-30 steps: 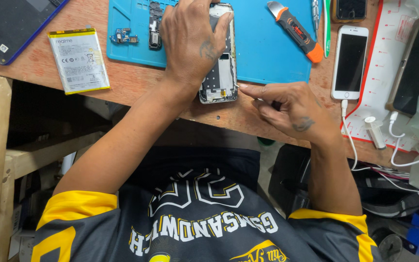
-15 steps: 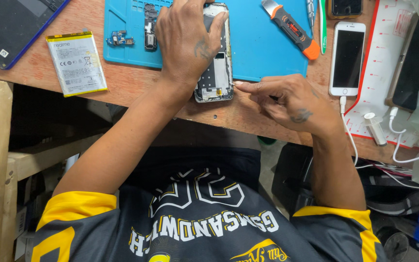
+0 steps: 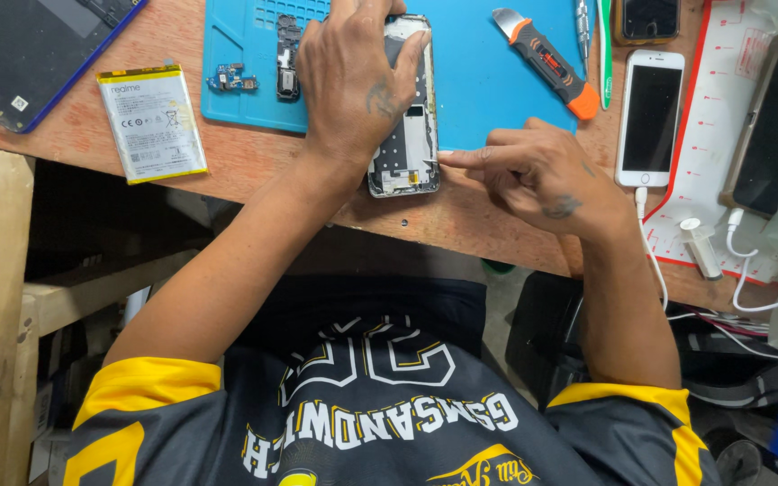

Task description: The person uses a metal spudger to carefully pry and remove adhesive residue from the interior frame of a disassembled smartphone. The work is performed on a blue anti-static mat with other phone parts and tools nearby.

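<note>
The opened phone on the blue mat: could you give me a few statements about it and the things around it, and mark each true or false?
1. The left hand lies on top of the opened phone. True.
2. The right hand holds the orange and black cutter. False: the cutter lies alone on the blue mat; the right hand's fingertips are at the phone's lower right edge.
3. A battery with yellow edges lies on the wooden table, left of the mat. True.
4. The white phone has its screen lit. False: the screen is dark.
5. A white cable runs from the white phone's lower end. True.
</note>
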